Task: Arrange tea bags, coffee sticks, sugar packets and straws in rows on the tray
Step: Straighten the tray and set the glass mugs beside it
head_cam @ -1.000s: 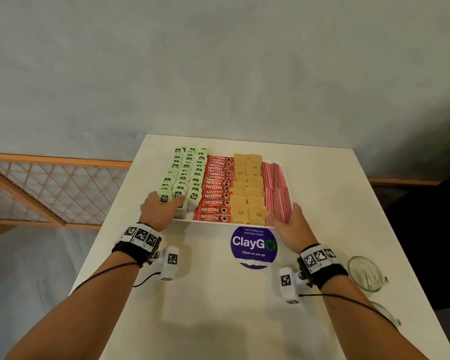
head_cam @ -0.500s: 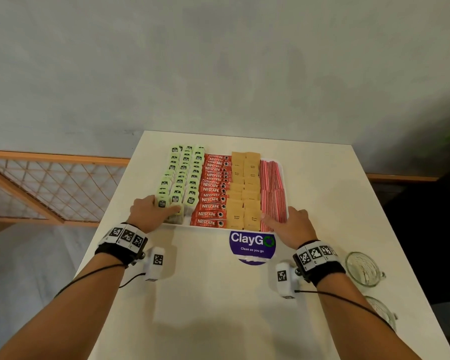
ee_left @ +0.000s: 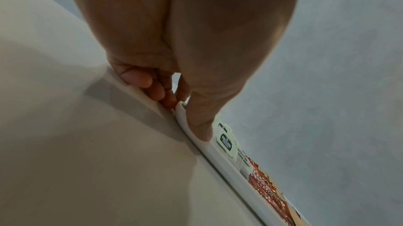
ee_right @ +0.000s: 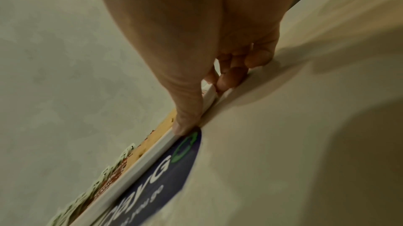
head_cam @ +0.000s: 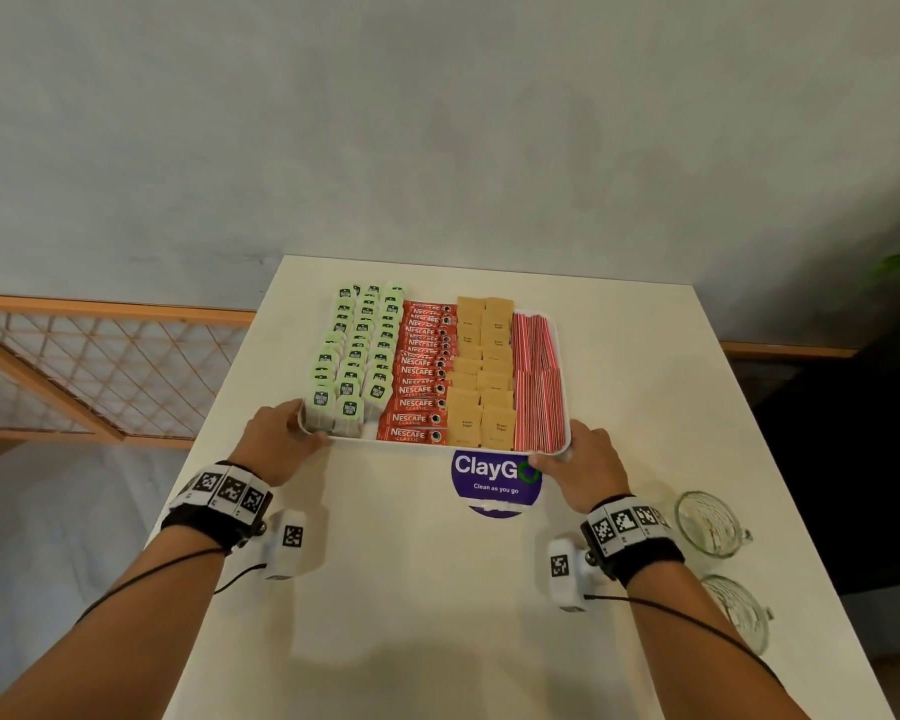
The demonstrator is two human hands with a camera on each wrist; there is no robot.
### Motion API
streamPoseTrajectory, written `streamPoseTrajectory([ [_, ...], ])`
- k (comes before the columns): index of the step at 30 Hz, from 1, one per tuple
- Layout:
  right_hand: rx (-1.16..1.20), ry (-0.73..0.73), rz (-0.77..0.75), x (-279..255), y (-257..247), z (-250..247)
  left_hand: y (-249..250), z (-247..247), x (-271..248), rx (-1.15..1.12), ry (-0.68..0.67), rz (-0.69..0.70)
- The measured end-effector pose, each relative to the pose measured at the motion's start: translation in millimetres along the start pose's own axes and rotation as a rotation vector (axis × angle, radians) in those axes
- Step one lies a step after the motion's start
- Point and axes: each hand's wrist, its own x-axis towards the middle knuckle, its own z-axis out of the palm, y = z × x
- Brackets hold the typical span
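A white tray [head_cam: 559, 330] lies on the cream table [head_cam: 645, 407], filled in four rows: green tea bags [head_cam: 357, 356] at left, red coffee sticks [head_cam: 422, 376], brown sugar packets [head_cam: 481, 387] and red-striped straws [head_cam: 539, 381] at right. My left hand [head_cam: 281, 439] grips the tray's near-left corner, thumb on the rim [ee_left: 183, 117] and fingers [ee_left: 152, 88] curled under the edge. At the near-right corner my right hand [head_cam: 583, 465] grips the tray the same way, thumb along the rim [ee_right: 209, 99] and fingers [ee_right: 231, 78] tucked beneath.
A round purple ClayGo sticker [head_cam: 494, 483] lies on the table just in front of the tray. Two glass cups [head_cam: 707, 522] stand near the right edge by my right wrist. A wooden lattice railing [head_cam: 100, 366] runs left of the table, a grey wall behind.
Both hands slid back off the tea bags and straws to the tray's near corners and now grip its rim. The tray sits slightly farther from the sticker.
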Motion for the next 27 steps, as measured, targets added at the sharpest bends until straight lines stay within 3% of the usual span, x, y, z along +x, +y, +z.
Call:
streamPoseTrajectory([
  [27, -0.065, 0.030, 0.011, 23, 4, 3, 18, 3, 3, 0.216, 0.017, -0.155],
])
